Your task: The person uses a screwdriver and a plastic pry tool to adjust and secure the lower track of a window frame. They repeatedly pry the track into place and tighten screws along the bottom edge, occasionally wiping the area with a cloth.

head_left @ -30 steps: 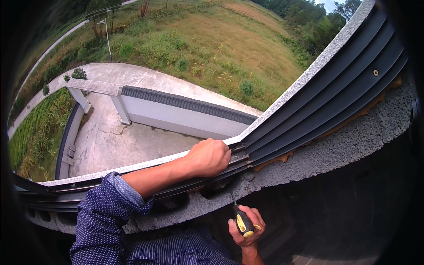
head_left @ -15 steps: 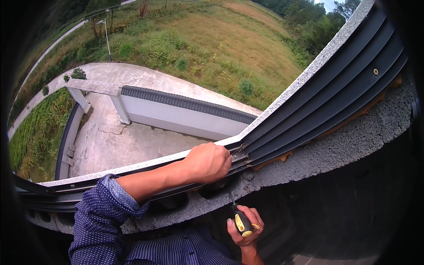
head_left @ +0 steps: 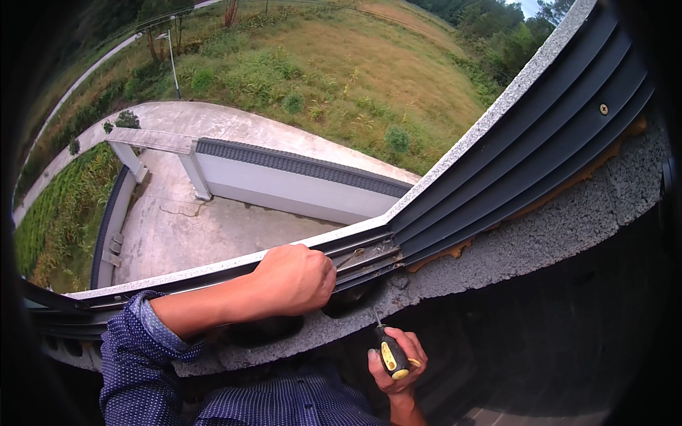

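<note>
My left hand (head_left: 298, 278) is closed in a fist over the dark sliding-window track (head_left: 376, 257). A thin dark strip shows beside its knuckles, but what the fingers hold, if anything, is hidden. Loose debris (head_left: 359, 253) lies in the track grooves to the right of the fist. Below the sill, my right hand (head_left: 399, 362) is wrapped round a short black-and-yellow screwdriver (head_left: 388, 355). Its metal shaft points up toward the rough block edge, apart from the track.
The black window frame (head_left: 526, 149) rises at the right, with a brass screw (head_left: 604, 109) in it. Under the track is a rough grey block wall (head_left: 511, 266) with dark hollows. Beyond the pale outer ledge (head_left: 490, 128), a concrete yard (head_left: 206, 234) lies far below.
My left fist has slid left along the track, uncovering the debris-strewn grooves near the corner. My right hand keeps the screwdriver in almost the same place.
</note>
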